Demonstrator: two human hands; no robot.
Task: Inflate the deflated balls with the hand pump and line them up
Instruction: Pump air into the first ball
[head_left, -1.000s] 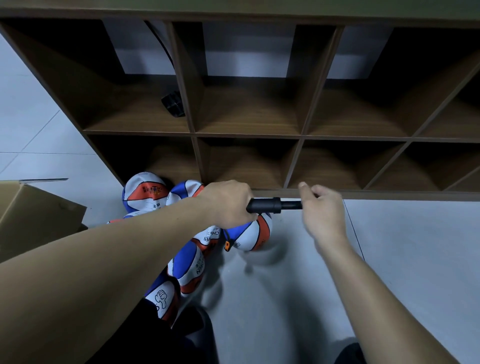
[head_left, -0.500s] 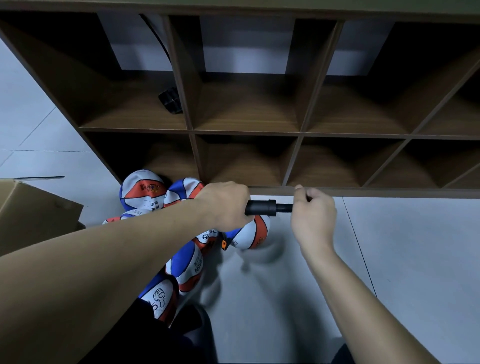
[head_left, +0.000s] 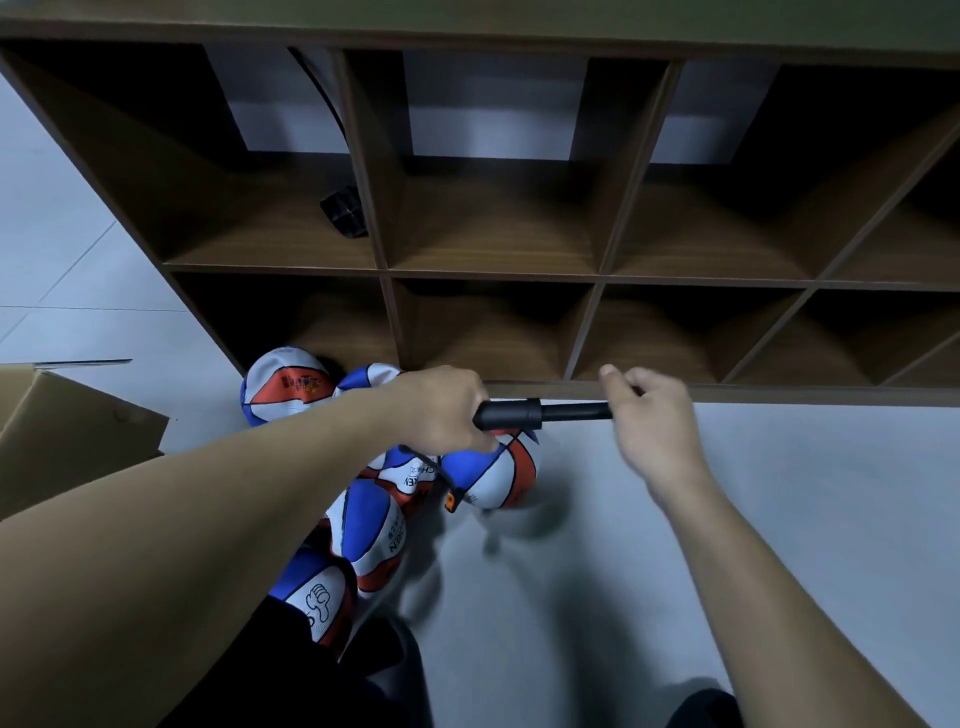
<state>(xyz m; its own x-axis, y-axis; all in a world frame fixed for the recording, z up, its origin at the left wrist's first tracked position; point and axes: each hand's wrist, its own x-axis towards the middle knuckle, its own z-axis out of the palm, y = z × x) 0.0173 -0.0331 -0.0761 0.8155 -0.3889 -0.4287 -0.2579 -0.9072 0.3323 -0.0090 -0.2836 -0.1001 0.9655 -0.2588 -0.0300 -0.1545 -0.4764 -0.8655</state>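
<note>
Item, hand pump (head_left: 524, 414): black, rigid, likely light; my left hand (head_left: 441, 408) wraps its barrel, my right hand (head_left: 652, 415) curls round the handle end, rod partly drawn out between the two fists; best held just so, barrel steady, handle driven straight. Item, ball (head_left: 493, 475) on the thin hose, directly beneath my left fist: soft and slack by the look of it, prone to roll; further limp balls (head_left: 363, 525) heaped below my left forearm; beyond both fists the shelf unit (head_left: 493, 275); left of my left arm a cardboard box (head_left: 67, 431).
</note>
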